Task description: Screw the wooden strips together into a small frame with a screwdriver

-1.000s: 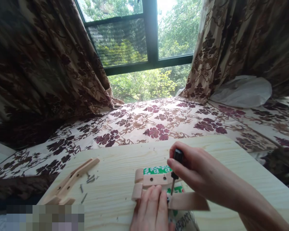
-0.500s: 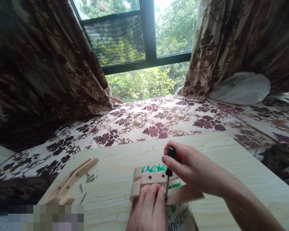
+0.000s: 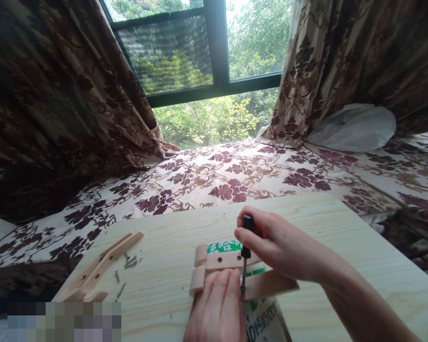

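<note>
A black-handled screwdriver stands nearly upright in my right hand, whose fingers are closed round its handle. Its tip meets a screw hole in the nearer pale wooden piece. My left hand presses down on the left part of that same piece, fingers close together and thumb hidden. Just behind lies a second, similar wooden piece with two dark holes along it. Both pieces rest across a green and white printed carton or packet, partly covered by my left hand.
At the left of the pale wooden table lie more joined wooden pieces, with several loose screws beside them. Patterned fabric stretches beyond the table to a window. A white plastic bag lies at the right.
The view has shifted slightly, so everything sits a little further left and up. Both hands keep their places on the wooden piece and the screwdriver; the screwdriver leans about the same.
</note>
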A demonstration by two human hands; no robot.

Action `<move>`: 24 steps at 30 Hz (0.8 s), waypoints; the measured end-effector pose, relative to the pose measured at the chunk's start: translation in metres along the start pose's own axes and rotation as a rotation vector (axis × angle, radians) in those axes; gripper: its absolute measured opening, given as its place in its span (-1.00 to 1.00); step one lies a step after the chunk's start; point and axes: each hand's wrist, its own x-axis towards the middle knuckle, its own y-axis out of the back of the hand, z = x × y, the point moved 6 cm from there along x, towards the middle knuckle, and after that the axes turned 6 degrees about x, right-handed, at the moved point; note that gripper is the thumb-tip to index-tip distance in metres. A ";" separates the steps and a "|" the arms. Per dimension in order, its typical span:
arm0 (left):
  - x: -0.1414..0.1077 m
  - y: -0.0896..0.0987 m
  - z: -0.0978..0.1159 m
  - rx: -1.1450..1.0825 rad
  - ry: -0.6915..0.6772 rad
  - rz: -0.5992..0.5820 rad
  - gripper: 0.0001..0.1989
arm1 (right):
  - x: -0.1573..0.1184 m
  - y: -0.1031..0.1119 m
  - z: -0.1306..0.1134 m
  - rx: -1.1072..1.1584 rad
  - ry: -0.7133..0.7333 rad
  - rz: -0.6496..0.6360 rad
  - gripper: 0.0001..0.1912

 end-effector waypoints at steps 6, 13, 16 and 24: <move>-0.001 -0.001 0.001 -0.017 0.003 -0.022 -0.62 | -0.001 -0.001 -0.001 0.000 0.011 0.002 -0.83; -0.001 -0.001 0.001 -0.043 0.012 -0.012 -0.60 | -0.001 -0.003 -0.004 0.000 0.019 -0.008 -0.84; 0.000 0.000 0.001 -0.042 0.025 -0.020 -0.60 | -0.001 -0.004 -0.005 -0.013 0.029 -0.009 -0.84; 0.001 0.001 0.002 -0.057 0.045 -0.021 -0.62 | -0.002 -0.007 -0.010 -0.058 0.070 -0.004 -0.83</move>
